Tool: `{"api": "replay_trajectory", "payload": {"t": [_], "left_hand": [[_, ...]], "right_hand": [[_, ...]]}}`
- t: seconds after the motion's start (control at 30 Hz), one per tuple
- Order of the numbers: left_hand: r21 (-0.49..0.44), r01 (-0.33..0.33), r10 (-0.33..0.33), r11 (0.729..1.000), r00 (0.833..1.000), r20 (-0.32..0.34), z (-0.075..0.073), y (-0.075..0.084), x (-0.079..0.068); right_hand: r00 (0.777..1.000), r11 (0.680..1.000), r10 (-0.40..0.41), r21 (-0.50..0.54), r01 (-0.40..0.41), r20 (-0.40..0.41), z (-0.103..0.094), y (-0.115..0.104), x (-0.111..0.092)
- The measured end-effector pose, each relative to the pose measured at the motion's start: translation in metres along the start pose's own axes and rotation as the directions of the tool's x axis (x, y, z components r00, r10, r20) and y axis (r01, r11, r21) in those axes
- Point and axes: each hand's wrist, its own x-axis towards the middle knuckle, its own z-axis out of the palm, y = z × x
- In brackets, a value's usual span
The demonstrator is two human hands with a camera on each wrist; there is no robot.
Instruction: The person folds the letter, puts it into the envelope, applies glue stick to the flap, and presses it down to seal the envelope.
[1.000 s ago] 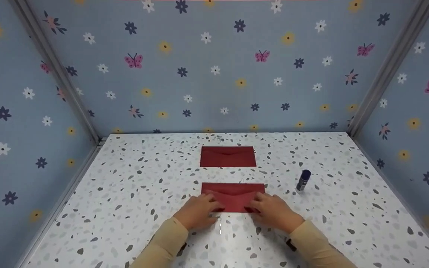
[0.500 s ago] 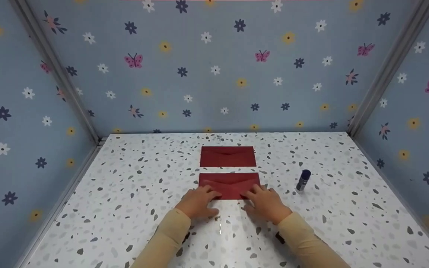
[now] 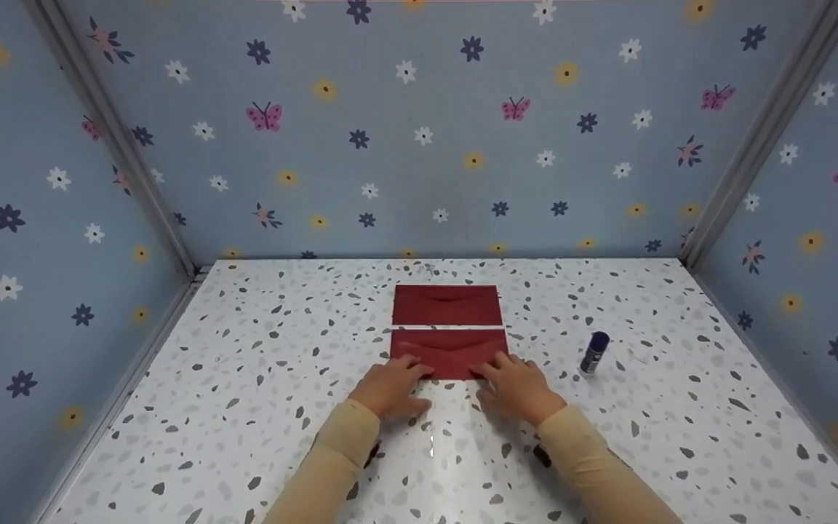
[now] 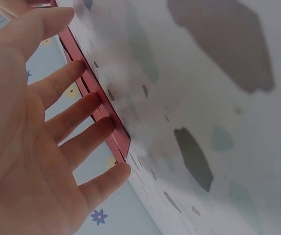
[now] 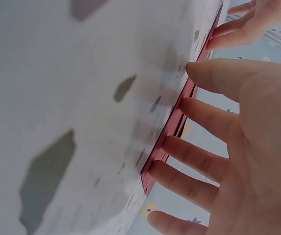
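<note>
A red envelope [image 3: 449,349] with its pointed flap facing up lies on the speckled white table. My left hand [image 3: 392,386] touches its near left part with the fingertips, and my right hand [image 3: 519,387] does the same at the near right. In the left wrist view the fingers [image 4: 79,110] are spread and fairly straight against the envelope's edge [image 4: 103,103]. The right wrist view has the right fingers [image 5: 194,154] extended onto the envelope [image 5: 167,129] likewise. Just beyond it lies a second red envelope [image 3: 447,306], parallel, with a narrow strip of table between them.
A dark blue glue stick [image 3: 594,352] stands on the table [image 3: 652,407] to the right of the envelopes. Blue panels [image 3: 419,131] with flowers and butterflies enclose the table at the back and both sides.
Both hands have slid the nearer envelope forward, away from the body, narrowing the gap to the far envelope. The far envelope and the glue stick have stayed in place.
</note>
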Motion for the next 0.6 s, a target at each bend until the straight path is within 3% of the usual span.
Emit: {"api": "replay_trajectory", "payload": {"t": [0.3,0.6], "left_hand": [[-0.017,-0.007,0.007,1.0,1.0,-0.026,-0.001,0.002,-0.002],[-0.028,-0.069,0.066,0.997,0.993,-0.096,-0.006,0.005,-0.016]], "right_hand": [[1.0,1.0,-0.022,0.014,0.023,-0.012,0.002,0.005,-0.004],[0.999,0.996,0.0,0.084,0.004,-0.048,0.0,0.012,-0.02]]}}
